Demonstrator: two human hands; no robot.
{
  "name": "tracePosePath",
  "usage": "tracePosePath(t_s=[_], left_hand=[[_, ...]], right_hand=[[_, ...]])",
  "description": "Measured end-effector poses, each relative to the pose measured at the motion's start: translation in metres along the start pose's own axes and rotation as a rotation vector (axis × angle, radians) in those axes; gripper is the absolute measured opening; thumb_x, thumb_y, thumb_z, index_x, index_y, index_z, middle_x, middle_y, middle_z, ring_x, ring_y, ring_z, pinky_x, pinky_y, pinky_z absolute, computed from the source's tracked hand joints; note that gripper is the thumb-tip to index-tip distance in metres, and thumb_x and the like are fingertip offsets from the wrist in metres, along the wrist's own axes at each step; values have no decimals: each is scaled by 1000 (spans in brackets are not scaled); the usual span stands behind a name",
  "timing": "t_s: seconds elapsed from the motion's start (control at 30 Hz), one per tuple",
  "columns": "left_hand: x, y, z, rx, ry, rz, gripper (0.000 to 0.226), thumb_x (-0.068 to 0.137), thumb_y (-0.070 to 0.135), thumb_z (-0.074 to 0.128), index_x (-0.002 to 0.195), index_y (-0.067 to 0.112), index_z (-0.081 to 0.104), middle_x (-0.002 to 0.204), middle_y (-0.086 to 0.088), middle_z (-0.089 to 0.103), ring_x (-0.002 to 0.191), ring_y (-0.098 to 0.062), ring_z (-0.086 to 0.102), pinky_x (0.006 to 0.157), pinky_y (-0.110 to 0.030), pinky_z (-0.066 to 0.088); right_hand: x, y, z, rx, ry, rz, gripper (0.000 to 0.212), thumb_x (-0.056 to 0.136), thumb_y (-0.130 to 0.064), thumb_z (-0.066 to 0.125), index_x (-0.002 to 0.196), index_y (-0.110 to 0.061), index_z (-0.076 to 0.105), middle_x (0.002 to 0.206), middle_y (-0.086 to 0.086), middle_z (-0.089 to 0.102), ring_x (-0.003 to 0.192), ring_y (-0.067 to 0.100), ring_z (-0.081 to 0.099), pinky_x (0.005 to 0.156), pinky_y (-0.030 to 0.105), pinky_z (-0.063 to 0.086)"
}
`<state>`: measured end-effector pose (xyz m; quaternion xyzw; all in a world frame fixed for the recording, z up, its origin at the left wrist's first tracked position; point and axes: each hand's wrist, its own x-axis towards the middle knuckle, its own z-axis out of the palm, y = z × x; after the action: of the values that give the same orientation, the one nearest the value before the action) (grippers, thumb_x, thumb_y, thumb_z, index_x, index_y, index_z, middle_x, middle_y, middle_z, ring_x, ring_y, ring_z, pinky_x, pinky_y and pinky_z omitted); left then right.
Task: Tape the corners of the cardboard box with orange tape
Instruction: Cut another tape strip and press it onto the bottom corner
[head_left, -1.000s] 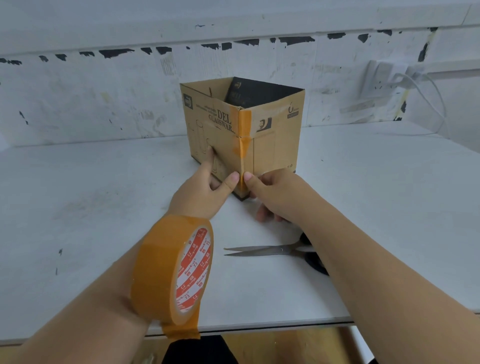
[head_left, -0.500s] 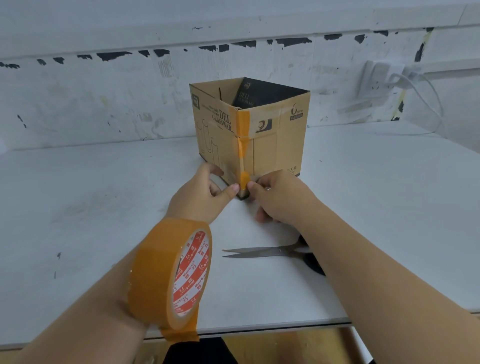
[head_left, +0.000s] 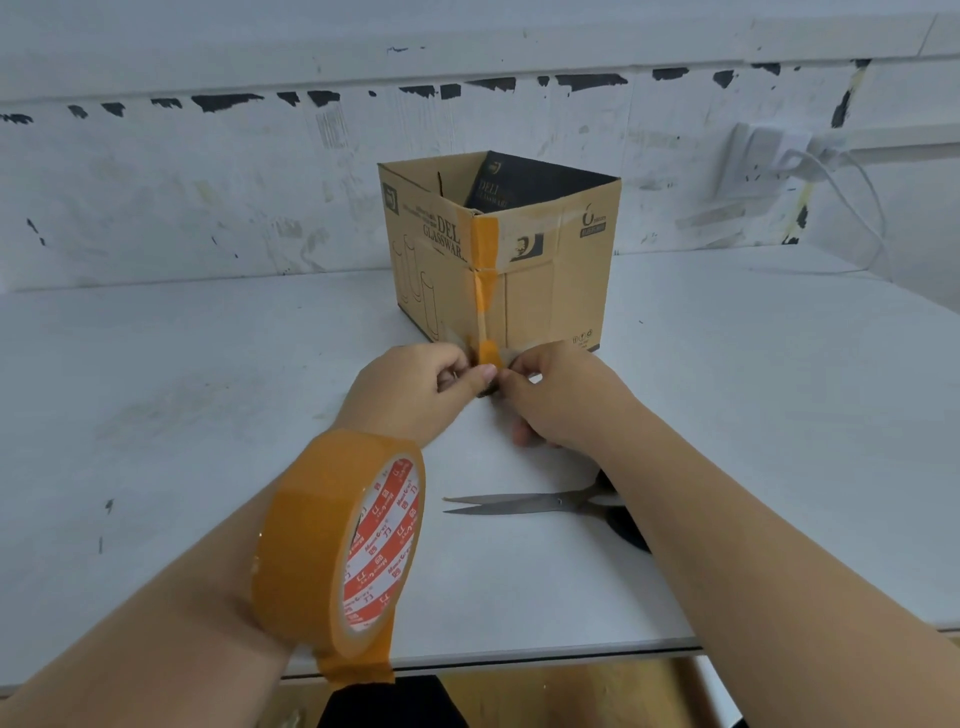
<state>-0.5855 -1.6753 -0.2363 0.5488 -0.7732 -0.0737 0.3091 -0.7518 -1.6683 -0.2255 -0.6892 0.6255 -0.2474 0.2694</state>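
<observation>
Head view. An open-topped cardboard box stands on a white table, just beyond both hands, with one vertical corner turned toward the person. A strip of orange tape runs down that corner from the rim to the base, creased about halfway down.

The left hand and right hand meet at the foot of this corner, thumbs nearly touching. Both have their fingers curled, and the thumb tips press the loose lower end of the strip against the base of the box; whether the fingers also pinch the tape cannot be told, since the hands hide the contact.

Inside the box a dark printed panel leans against the far wall; the rest of the interior lies out of sight behind the near walls.

A roll of orange tape with a red-and-white core label is worn round the left wrist, behind the left hand, its free end hanging below the forearm. A pair of scissors lies flat on the table below the right hand, blades slightly parted and pointing toward the left arm, handles partly hidden under the right forearm.
</observation>
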Motion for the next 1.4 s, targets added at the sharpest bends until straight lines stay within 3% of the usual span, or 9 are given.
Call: tracePosePath(t_s=[0.27, 0.47, 0.63, 0.77, 0.93, 1.03, 1.17, 1.27, 1.4], left_hand=[[-4, 0, -2, 60, 65, 87, 37, 89, 34, 59, 58, 20, 44, 46, 6, 41, 46, -12, 40, 46, -24, 30], [-5, 2, -1, 104, 76, 92, 41, 92, 47, 49, 59, 24, 44, 47, 5, 42, 49, -13, 46, 46, -29, 31], [-5, 4, -3, 160, 57, 185, 42, 98, 34, 45, 58, 31, 30, 52, 8, 39, 50, -9, 42, 47, -25, 23], [-5, 3, -4, 132, 68, 183, 42, 95, 29, 49, 56, 27, 32, 50, 3, 42, 49, -15, 43, 45, -28, 28], [-6, 4, -4, 121, 75, 191, 37, 96, 37, 40, 60, 29, 37, 51, 5, 45, 50, -12, 46, 45, -26, 28], [-5, 3, -3, 157, 62, 216, 39, 99, 31, 41, 61, 31, 33, 53, 7, 44, 51, -11, 46, 46, -24, 25], [-4, 1, -2, 148, 62, 207, 34, 98, 29, 44, 64, 22, 42, 55, 3, 48, 53, -14, 47, 46, -31, 33], [-6, 0, -2, 117, 76, 177, 36, 97, 37, 44, 64, 23, 45, 52, 3, 47, 52, -12, 47, 46, -28, 32], [-5, -3, 0, 104, 151, 77, 36, 87, 62, 42, 72, 30, 47, 51, 4, 46, 50, -9, 48, 45, -26, 35]], right_hand=[[-2, 0, 4, -39, 63, -22, 36, 92, -53, 45, 83, -24, 64, 50, -7, 68, 27, -3, 46, 48, 20, 40], [0, -3, 6, -82, 100, -18, 40, 91, -53, 44, 81, -21, 64, 49, -5, 68, 39, 6, 56, 54, 24, 51], [-2, -2, 7, -50, 98, -17, 48, 90, -61, 36, 79, -23, 63, 47, -6, 67, 45, 8, 59, 55, 25, 48], [-2, -4, 7, -37, 109, -3, 57, 86, -71, 31, 70, -24, 59, 44, -10, 64, 42, 6, 57, 55, 24, 46], [-1, -5, 6, -8, 102, 21, 58, 86, -71, 30, 70, -24, 60, 46, -7, 66, 28, 0, 50, 55, 26, 48], [-1, -6, 5, -14, 99, 31, 56, 87, -70, 30, 71, -25, 60, 48, -6, 67, 36, 5, 55, 56, 26, 49], [0, -6, 5, -22, 99, 37, 57, 87, -70, 31, 71, -24, 60, 49, -6, 68, 44, 8, 58, 59, 26, 50], [-1, -5, 5, 0, 88, 41, 56, 86, -69, 34, 69, -23, 60, 50, -6, 68, 47, 11, 60, 60, 28, 53], [-5, -1, 4, 63, 96, 17, 46, 85, -62, 39, 80, -23, 62, 49, -9, 67, 47, 8, 59, 58, 28, 54]])
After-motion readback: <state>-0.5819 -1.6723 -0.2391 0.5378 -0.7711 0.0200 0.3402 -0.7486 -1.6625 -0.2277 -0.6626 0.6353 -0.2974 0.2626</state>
